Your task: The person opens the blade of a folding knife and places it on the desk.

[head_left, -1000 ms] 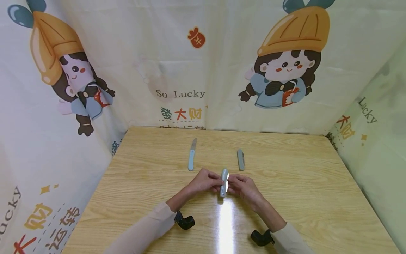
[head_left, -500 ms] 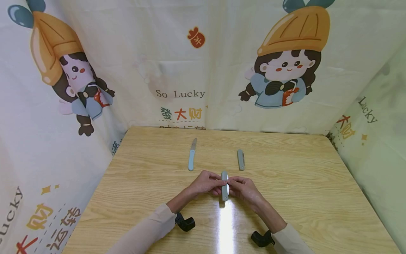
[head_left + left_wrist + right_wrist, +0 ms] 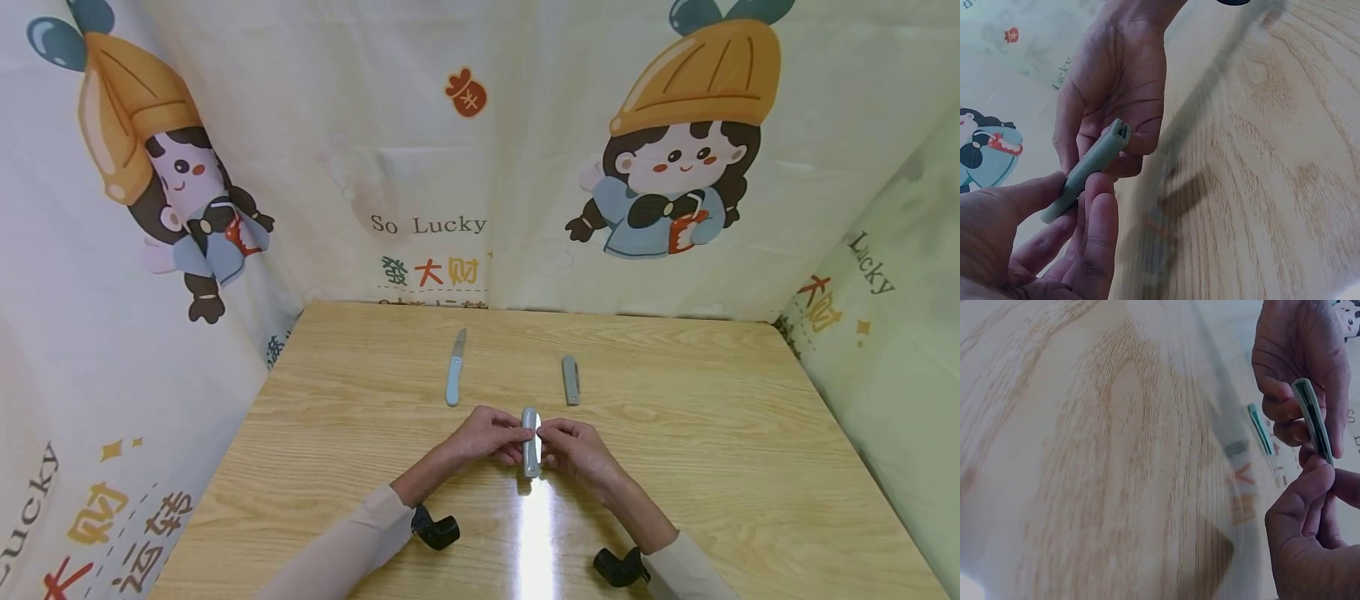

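Above the middle of the table, a grey-green folding knife [image 3: 530, 457] is held upright in the head view, its blade folded along the handle and showing as a bright strip on the right side. My left hand [image 3: 483, 435] grips the handle between thumb and fingers. From the other side my right hand [image 3: 583, 452] pinches the blade edge. In the left wrist view the handle [image 3: 1094, 164] shows its open slot at one end. The slot also faces the camera in the right wrist view, where the right thumb and fingertips [image 3: 1317, 478] meet at the knife's lower end.
Farther back lie a light-blue folding knife [image 3: 453, 382] with its blade out, and a grey-green folded knife [image 3: 571, 382] to its right. The wooden table [image 3: 360, 358] meets a printed cloth [image 3: 525, 167] at the back and sides. Black wrist cameras sit below both hands.
Both hands and the knife have come slightly closer to the body since one second ago. The right fingertips stay at the blade edge. The two knives on the table lie as before.
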`<state>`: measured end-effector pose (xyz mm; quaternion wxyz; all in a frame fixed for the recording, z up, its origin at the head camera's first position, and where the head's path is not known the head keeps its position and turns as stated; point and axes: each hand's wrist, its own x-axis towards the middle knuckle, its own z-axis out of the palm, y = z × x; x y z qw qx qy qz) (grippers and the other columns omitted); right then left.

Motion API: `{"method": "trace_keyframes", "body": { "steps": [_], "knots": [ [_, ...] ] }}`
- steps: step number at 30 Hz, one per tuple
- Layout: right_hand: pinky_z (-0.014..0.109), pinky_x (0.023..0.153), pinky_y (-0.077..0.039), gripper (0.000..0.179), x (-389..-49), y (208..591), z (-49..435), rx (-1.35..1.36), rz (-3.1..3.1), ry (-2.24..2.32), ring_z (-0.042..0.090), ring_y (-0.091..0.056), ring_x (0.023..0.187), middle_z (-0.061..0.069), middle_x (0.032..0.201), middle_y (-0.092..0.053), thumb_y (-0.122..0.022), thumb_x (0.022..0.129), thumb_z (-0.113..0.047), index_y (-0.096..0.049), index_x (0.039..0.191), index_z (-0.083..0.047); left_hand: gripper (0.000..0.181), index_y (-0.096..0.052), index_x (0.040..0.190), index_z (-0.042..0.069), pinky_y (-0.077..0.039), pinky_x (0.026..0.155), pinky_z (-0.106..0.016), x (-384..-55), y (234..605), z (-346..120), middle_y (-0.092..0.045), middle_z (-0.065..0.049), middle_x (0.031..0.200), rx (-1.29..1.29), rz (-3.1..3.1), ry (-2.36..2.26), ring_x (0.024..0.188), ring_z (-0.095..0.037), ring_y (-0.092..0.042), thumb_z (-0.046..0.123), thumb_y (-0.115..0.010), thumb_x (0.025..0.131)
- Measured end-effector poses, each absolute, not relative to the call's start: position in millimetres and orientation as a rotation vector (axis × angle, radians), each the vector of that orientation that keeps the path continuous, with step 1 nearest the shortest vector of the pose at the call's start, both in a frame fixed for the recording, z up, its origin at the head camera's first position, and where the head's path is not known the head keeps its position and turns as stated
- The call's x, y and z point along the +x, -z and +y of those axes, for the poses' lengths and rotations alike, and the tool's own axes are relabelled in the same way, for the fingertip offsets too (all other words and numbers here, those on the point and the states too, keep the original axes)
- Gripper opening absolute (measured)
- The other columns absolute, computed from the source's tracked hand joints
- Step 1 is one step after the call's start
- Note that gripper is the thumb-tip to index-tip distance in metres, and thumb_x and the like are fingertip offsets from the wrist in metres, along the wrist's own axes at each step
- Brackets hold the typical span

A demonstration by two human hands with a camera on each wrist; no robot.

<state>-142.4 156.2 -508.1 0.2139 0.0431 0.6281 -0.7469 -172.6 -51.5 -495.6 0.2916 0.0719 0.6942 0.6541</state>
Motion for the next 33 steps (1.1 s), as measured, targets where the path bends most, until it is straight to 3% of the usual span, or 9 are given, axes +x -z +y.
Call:
{"method": "trace_keyframes", "body": {
  "steps": [18,25,33],
  "knots": [
    [0.026,0.071,-0.056,0.028,-139.0,503.0,157.6,0.147,1.760,2.085,0.016,-0.065,0.083,0.007,0.094,-0.066,-0.063,0.103,-0.020,-0.064,0.112,0.006,0.024,-0.075,0.108,-0.006,-0.059,0.062,-0.029,-173.6,496.9,-54.3,-0.073,-0.012,0.078,0.181,1.834,-1.773,0.065,-0.015,-0.069,0.015,-0.073,0.096],
    [0.025,0.068,-0.055,0.021,-139.3,504.3,155.5,0.179,1.806,2.059,0.014,-0.063,0.077,0.005,0.086,-0.065,-0.065,0.102,-0.018,-0.068,0.105,0.002,0.025,-0.074,0.110,-0.006,-0.059,0.064,-0.030,-171.9,496.5,-54.7,-0.073,-0.012,0.079,0.194,1.855,-1.753,0.065,-0.014,-0.068,0.015,-0.073,0.096],
    [0.024,0.066,-0.055,0.025,-138.2,501.6,156.0,0.162,1.847,2.021,0.015,-0.063,0.078,0.005,0.085,-0.065,-0.064,0.102,-0.019,-0.067,0.107,0.005,0.025,-0.073,0.111,-0.008,-0.060,0.066,-0.033,-170.2,498.0,-54.9,-0.073,-0.014,0.081,0.194,1.841,-1.763,0.066,-0.016,-0.069,0.013,-0.071,0.098]
  ]
}}
